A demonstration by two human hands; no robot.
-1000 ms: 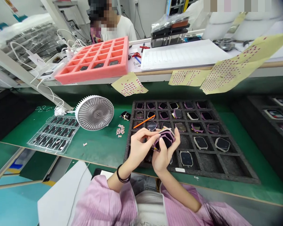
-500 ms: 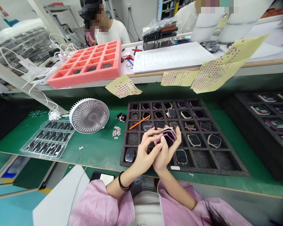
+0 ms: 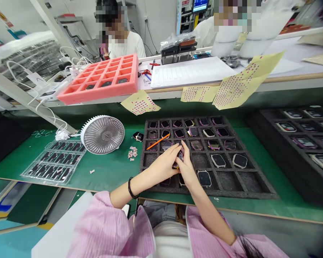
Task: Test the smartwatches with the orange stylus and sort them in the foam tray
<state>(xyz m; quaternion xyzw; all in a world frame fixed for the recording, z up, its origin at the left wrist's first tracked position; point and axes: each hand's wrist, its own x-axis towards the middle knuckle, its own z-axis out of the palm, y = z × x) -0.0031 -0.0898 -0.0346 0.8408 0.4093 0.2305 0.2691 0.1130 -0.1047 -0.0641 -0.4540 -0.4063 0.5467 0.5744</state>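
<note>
Both hands meet over the middle of a dark foam tray [image 3: 258,195] that holds watch cases in its compartments. My left hand [image 3: 165,161] and my right hand [image 3: 187,166] are closed around a purple-framed watch case [image 3: 180,154], which is mostly hidden between the fingers. An orange stick [image 3: 158,142] lies across the tray just left of the hands. To the right of my right hand, a silver watch case [image 3: 204,178] sits in a front compartment.
A round fan [image 3: 103,135] stands at the left, beside a clear plastic tray of black parts [image 3: 55,161]. Small pale pieces [image 3: 132,153] lie near the dark tray. Another foam tray [image 3: 290,150] is at the right. On the shelf is a pink foam tray [image 3: 97,95]; a person sits beyond.
My hands have turned and closed more tightly around the purple-framed case, which showed its face before. The left forearm lies lower and flatter, and the view has shifted slightly.
</note>
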